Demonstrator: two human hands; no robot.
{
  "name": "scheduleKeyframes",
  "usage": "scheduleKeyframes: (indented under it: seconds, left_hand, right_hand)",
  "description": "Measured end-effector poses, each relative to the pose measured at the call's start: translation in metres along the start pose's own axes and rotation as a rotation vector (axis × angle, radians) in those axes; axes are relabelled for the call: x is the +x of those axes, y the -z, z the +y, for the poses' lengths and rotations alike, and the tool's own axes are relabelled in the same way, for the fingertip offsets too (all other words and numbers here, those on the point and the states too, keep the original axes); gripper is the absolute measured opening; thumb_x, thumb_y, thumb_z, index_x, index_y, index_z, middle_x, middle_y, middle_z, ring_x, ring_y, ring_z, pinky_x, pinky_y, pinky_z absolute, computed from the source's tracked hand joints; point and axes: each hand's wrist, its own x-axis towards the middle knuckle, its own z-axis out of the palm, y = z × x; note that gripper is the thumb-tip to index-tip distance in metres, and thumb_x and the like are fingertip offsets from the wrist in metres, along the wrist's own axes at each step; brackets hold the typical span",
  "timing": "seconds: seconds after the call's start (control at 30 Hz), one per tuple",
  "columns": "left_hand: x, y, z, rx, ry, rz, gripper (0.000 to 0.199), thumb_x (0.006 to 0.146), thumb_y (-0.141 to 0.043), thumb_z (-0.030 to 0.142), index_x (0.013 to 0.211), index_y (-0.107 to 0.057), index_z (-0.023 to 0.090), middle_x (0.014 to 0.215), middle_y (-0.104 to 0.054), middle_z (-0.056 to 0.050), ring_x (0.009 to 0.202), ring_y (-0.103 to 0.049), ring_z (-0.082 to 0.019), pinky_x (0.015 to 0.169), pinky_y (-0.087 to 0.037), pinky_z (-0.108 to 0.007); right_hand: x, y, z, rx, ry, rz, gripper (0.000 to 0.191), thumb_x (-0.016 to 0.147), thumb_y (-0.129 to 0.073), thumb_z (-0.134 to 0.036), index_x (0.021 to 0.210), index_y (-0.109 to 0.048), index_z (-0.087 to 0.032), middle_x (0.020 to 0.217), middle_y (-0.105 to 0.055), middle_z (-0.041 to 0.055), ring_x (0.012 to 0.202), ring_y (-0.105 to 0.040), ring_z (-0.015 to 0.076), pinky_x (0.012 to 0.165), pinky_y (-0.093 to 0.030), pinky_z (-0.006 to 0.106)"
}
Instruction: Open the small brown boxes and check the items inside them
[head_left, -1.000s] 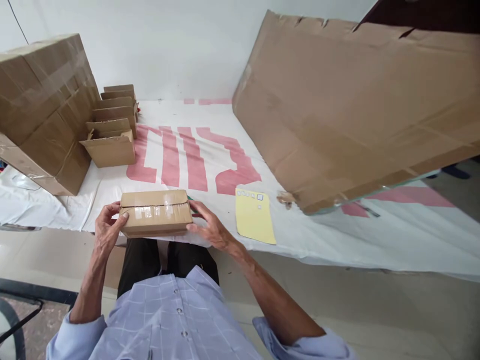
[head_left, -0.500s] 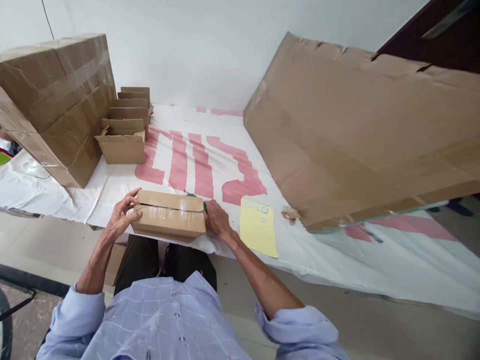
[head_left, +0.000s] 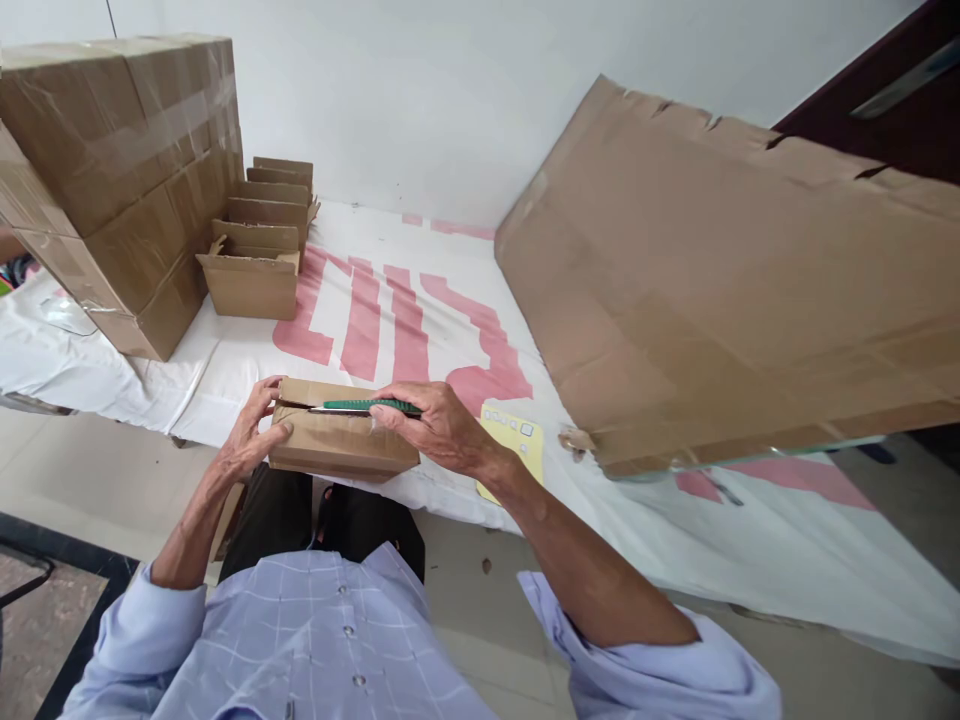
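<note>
A small cardboard box (head_left: 341, 440) lies at the table's front edge with a gap running along its top flaps. My left hand (head_left: 259, 425) grips its left end, thumb on the near side and fingers on the far corner. Over the box's right half, my right hand (head_left: 431, 425) is closed around a green-handled utility knife (head_left: 351, 405). The knife lies lengthwise along the gap, its thin tip pointing left. Just beyond my right wrist is a yellow sheet (head_left: 525, 440) with small printed shapes, partly covered by my forearm.
Several open small boxes (head_left: 251, 288) stand in a row at the left, beside a tall stack of taped cartons (head_left: 161, 150). A large cardboard sheet (head_left: 720, 290) leans across the right side. The white cloth (head_left: 465, 270) with pink shapes covers the table.
My right hand has moved from the box's right end to above its top, bringing the green knife along the flap gap. My left hand keeps its hold on the left end.
</note>
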Motion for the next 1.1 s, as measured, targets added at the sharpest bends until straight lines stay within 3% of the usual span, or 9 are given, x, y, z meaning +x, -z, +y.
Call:
scheduleKeyframes:
  seconds: [0.23, 0.4, 0.6, 0.73, 0.87, 1.0, 1.1]
  left_hand:
    - [-0.001, -0.002, 0.0, -0.032, -0.024, -0.011, 0.041, 0.086, -0.067, 0.046, 0.121, -0.066, 0.025, 0.161, -0.048, -0.013, 0.154, -0.047, -0.038, 0.118, -0.051, -0.053]
    - [-0.001, -0.003, 0.002, -0.005, -0.011, -0.004, 0.046, 0.087, -0.073, 0.055, 0.122, -0.065, 0.025, 0.164, -0.046, -0.013, 0.154, -0.048, -0.038, 0.12, -0.05, -0.054]
    - [0.0, -0.001, 0.007, 0.079, -0.005, -0.013, 0.05, 0.087, -0.077, 0.058, 0.123, -0.063, 0.027, 0.164, -0.047, -0.012, 0.152, -0.05, -0.039, 0.118, -0.051, -0.055]
    - [0.001, -0.001, 0.008, 0.122, -0.004, -0.011, 0.042, 0.088, -0.075, 0.051, 0.12, -0.062, 0.027, 0.157, -0.051, -0.011, 0.146, -0.054, -0.036, 0.115, -0.053, -0.054]
    - [0.003, -0.006, 0.011, 0.145, -0.026, -0.03, 0.043, 0.088, -0.074, 0.052, 0.122, -0.063, 0.027, 0.152, -0.053, -0.011, 0.144, -0.055, -0.035, 0.115, -0.052, -0.054]
    - [0.004, -0.007, 0.011, 0.15, -0.021, -0.018, 0.05, 0.087, -0.074, 0.053, 0.129, -0.062, 0.029, 0.154, -0.052, -0.011, 0.144, -0.055, -0.036, 0.113, -0.054, -0.053]
    - [0.005, -0.003, 0.013, 0.165, -0.011, -0.022, 0.056, 0.087, -0.075, 0.051, 0.137, -0.06, 0.029, 0.157, -0.05, -0.012, 0.145, -0.055, -0.036, 0.113, -0.054, -0.053]
  right_hand:
    - [0.012, 0.005, -0.005, -0.223, -0.017, -0.07, 0.03, 0.104, -0.057, -0.039, 0.09, -0.077, -0.02, 0.081, -0.075, 0.003, 0.069, -0.06, 0.0157, 0.068, -0.042, 0.03]
    - [0.025, 0.007, -0.019, -0.419, -0.031, -0.135, 0.031, 0.104, -0.057, -0.037, 0.085, -0.073, -0.02, 0.075, -0.07, 0.0018, 0.067, -0.055, 0.0144, 0.065, -0.035, 0.029]
    - [0.038, 0.021, -0.034, -0.672, -0.062, -0.277, 0.034, 0.105, -0.057, -0.038, 0.082, -0.073, -0.019, 0.08, -0.072, 0.0047, 0.071, -0.056, 0.0163, 0.064, -0.029, 0.031]
    - [0.021, 0.044, -0.024, -0.767, -0.11, -0.327, 0.038, 0.108, -0.056, -0.044, 0.088, -0.076, -0.02, 0.085, -0.076, 0.0066, 0.075, -0.062, 0.0194, 0.065, -0.031, 0.032]
    - [-0.005, 0.064, -0.011, -0.793, -0.141, -0.297, 0.04, 0.11, -0.052, -0.046, 0.09, -0.077, -0.022, 0.086, -0.076, 0.0057, 0.071, -0.061, 0.0185, 0.065, -0.034, 0.031]
    - [-0.03, 0.078, 0.002, -0.794, -0.128, -0.192, 0.038, 0.108, -0.052, -0.043, 0.088, -0.077, -0.022, 0.09, -0.078, 0.0078, 0.073, -0.063, 0.0204, 0.064, -0.037, 0.033]
    - [-0.049, 0.09, 0.019, -0.688, -0.112, -0.046, 0.034, 0.105, -0.056, -0.044, 0.09, -0.078, -0.024, 0.093, -0.079, 0.0074, 0.074, -0.065, 0.0219, 0.066, -0.042, 0.035]
